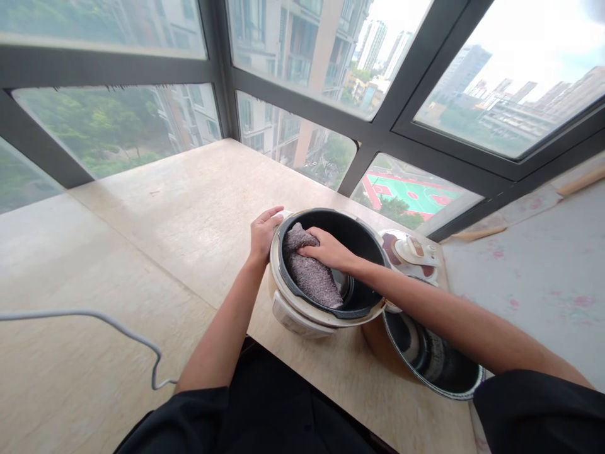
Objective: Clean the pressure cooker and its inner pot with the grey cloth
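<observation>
Here's the big picture: a pale bench (142, 239) carries the lot, and on it the cooker (359, 243), near the middle, mouth upward, dark inside. Just beside it, near and right, sits the dark-lined pot (394, 356), and beyond that, far right, what looks like the lid (411, 252). Now the grey, fuzzy cloth (314, 277): inside the cooker, bunched at the left wall and trailing toward the near side. The right hand (328, 249) has its grip closed on it, thumb and fingers pinching the upper part. Over at the far left rim, the left hand (265, 236) lies against the outside; how firmly it grips, I can't tell.

This looks like wiping, so the left hand should brace against every push. Gather that loose tail under the palm, press flat, follow the curve, and go gently at the bottom, where parts could catch the fabric.
</observation>
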Demonstrator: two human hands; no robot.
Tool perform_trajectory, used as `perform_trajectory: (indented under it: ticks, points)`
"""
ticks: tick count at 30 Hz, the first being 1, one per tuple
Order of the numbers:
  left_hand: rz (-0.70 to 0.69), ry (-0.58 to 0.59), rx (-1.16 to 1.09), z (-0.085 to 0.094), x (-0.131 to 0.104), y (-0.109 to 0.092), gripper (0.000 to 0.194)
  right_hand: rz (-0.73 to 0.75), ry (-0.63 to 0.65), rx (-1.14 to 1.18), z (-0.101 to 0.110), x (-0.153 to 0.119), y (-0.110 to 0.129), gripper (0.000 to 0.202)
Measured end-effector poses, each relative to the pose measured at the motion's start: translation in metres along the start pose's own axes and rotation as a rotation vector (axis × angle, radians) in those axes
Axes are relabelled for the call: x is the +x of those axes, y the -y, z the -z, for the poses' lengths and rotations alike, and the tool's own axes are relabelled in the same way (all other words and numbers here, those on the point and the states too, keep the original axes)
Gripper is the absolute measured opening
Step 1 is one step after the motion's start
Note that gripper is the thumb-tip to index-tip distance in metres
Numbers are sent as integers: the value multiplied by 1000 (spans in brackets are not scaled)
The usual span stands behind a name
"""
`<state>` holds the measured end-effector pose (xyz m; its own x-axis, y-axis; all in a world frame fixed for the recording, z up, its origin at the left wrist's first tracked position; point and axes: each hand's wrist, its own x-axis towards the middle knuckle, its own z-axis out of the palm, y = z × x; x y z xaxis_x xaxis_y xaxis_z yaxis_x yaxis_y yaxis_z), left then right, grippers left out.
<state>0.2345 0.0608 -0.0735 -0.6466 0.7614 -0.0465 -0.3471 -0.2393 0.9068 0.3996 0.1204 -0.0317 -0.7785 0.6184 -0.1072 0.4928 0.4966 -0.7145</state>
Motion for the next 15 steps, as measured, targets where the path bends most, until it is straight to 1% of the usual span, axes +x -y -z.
perform_trajectory:
  ticks: [2, 3, 4, 6, 8, 9, 10, 13, 15]
  points:
    - [2, 2, -12, 0, 0, 0, 46, 146, -9, 55, 1, -5, 1, 34]
    - [5, -1, -20, 0, 0, 0, 46, 229, 23, 57, 2, -8, 2, 37]
    - [10, -3, -26, -1, 0, 0, 46, 305, 91, 40, 4, -12, 4, 42]
    - [16, -5, -34, -1, 1, 1, 47, 425, 323, -58, 9, -21, 10, 51]
    - [10, -3, -41, -1, 1, 2, 48, 479, 567, -222, 14, -30, 16, 50]
    - [7, -2, -44, -1, 2, 3, 48, 487, 651, -297, 17, -33, 19, 48]
    - [4, -2, -47, -1, 2, 3, 48, 486, 698, -351, 18, -35, 22, 46]
    - [11, -3, -44, 0, 3, 4, 49, 476, 714, -364, 20, -36, 24, 50]
    - [19, -3, -46, 0, 4, 4, 49, 480, 681, -328, 18, -34, 22, 55]
